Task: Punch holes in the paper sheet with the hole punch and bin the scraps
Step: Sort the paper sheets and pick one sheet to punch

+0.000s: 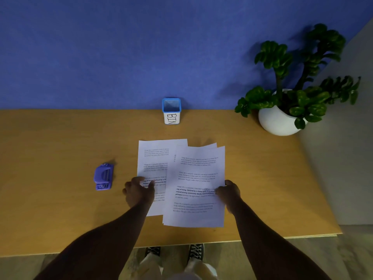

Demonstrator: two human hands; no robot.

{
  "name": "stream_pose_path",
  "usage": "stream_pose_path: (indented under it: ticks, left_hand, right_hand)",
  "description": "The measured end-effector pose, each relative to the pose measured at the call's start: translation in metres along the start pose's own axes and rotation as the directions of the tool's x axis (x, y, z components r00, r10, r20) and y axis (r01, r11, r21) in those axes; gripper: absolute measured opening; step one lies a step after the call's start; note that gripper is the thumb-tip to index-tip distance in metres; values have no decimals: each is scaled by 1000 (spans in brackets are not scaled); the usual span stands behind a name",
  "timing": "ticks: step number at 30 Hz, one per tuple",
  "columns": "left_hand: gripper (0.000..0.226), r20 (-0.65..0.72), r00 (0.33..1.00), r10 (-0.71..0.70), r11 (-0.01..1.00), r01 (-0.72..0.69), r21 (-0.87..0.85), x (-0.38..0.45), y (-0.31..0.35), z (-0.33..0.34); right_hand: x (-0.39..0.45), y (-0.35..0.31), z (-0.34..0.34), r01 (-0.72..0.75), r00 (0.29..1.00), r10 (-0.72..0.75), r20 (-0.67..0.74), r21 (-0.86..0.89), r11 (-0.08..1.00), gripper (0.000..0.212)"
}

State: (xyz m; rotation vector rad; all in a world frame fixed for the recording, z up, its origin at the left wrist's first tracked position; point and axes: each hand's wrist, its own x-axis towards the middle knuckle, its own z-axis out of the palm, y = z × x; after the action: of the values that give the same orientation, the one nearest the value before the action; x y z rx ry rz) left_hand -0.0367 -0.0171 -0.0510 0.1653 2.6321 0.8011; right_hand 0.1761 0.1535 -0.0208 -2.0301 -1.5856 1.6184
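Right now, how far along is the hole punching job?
Barely begun. The right hand holds the upper printed sheets; the left hand rests on the sheet beneath. The hole punch sits untouched. Punching and filling the bin remain.

The printed text on the paper sheets point(194, 186) is too small to read. They hide my right hand's point(229, 191) fingertips, so its grip stays unclear.

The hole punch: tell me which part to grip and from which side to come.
Grip the hole punch across its long sides, coming down from above with the left hand. It lies flat on the table, apart from the papers, its sides unobstructed and nearest that hand.
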Motion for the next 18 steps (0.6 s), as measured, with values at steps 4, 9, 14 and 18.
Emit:
stream_pose_path:
  ticks: [4,9,14,18]
  left_hand:
    - [71,-23,999,-35,999,36,29,-4,1,1]
    - [85,6,999,-46,999,45,27,-4,-2,4]
    - [83,85,993,-87,996,89,-26,5,-4,0]
    - [60,191,978,-81,994,93,-57,9,-3,-3]
  right_hand:
    - [0,5,-1,-4,1000,4,-11,-11,1000,22]
    - [-2,7,-1,-18,1000,19,-12,17,1000,20]
    - [-4,5,2,-8,1000,8,-1,46,999,25]
    - [-6,-1,9,-1,999,-3,53,60,998,24]
